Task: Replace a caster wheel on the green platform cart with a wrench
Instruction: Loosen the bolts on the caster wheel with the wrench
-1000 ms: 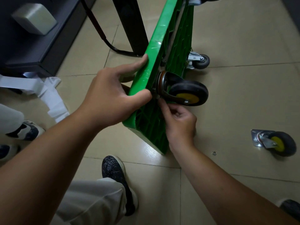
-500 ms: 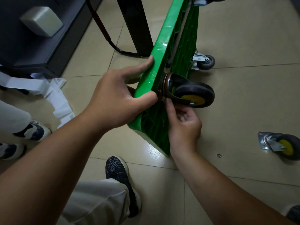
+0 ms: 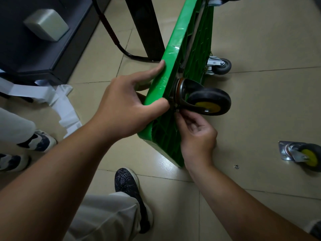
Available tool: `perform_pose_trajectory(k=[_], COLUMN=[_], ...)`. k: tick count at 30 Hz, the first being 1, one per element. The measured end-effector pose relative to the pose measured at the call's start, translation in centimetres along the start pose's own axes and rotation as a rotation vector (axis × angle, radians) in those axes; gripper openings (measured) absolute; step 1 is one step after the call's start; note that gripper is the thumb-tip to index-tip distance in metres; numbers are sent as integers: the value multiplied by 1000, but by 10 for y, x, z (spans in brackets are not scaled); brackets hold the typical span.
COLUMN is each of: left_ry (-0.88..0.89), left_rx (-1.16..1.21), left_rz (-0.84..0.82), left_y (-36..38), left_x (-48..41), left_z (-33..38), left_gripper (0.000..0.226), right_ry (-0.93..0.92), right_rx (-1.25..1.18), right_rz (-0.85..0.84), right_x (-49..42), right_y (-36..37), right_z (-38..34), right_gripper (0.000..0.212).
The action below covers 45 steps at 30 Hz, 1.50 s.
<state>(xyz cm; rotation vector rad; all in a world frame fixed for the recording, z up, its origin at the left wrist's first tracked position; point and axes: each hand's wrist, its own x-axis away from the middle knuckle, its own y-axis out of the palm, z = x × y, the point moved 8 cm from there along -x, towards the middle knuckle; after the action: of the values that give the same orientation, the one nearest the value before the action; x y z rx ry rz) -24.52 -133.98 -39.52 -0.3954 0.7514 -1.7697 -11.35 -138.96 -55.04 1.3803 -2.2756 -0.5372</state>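
Newly curled, my right hand (image 3: 198,134) pinches a small metal fastener (image 3: 177,110) beside the black-and-yellow caster wheel (image 3: 210,101); my left hand (image 3: 125,110) clamps the green plastic platform cart (image 3: 175,54) to steady it.

Legible text, labels, brands, numbers, signs: none can be read.

- On the green platform cart (image 3: 171,66), along its edge and ribbed underside: no legible marking.
- On the caster wheel (image 3: 208,101) mounted on the cart: nothing readable on the tyre or yellow hub.
- On the loose caster (image 3: 305,154), on the floor (image 3: 260,40) right of the cart: plate and hub too small to read.
- On the white paper strips (image 3: 59,101), left of the cart: no print can be made out.
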Motion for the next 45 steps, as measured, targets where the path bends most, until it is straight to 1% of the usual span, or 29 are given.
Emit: perform_pose_trajectory(k=[4, 7, 8, 10, 12, 14, 16, 19, 22, 27, 35, 39, 41, 43, 45], left_ry=[1, 2, -1, -5, 7, 12, 15, 21, 10, 17, 19, 17, 20, 21, 19], left_rx=[2, 8, 14, 24, 29, 32, 38, 68, 101, 129, 130, 141, 132, 129, 138], left_rz=[-5, -12, -13, -15, -23, -20, -6, -6, -13, -13, 4, 4, 2, -3, -9], left_y=[-1, -1, -1, -1, -1, -1, -1, -1, 1, 1, 2, 3, 3, 3, 4], left_x=[0, 0, 0, 1, 1, 2, 2, 3, 3, 4, 2, 2, 2, 2, 1], left_z=[0, 0, -1, -1, -1, 0, 1, 1, -1, -3, -4, -4, -4, -4, -3], left_gripper=[79, 79, 79, 78, 78, 78, 76, 75, 75, 73, 72, 73, 73, 73, 73], right_ry=[-24, -76, -108, -149, -81, 33, 124, 206, 286, 368, 363, 356, 314, 209, 136], right_rx=[20, 67, 127, 332, 572, 788, 929, 1136, 1250, 1297, 1273, 1290, 1321, 1382, 1469], right_rz=[7, 1, -10, -20, 46, 189, 298, 353, 380, 297, 276, 204, 173, 167, 63], right_x=[-1, -3, -5, -9, -19, -28, -29, -21, -12, -11, -11, -21, -25, -22, -5], right_y=[-1, -10, -16, -36, -80, -146, -211, -282, -321, -335, -339, -334, -329, -319, -310], right_z=[3, 3, 4, 14, 38, 62, 77, 87, 92, 113, 127, 129, 123, 111, 114], right_gripper=[14, 15, 17, 19, 18, 18, 13, 10, 10, 13, 13, 12, 16, 25, 33])
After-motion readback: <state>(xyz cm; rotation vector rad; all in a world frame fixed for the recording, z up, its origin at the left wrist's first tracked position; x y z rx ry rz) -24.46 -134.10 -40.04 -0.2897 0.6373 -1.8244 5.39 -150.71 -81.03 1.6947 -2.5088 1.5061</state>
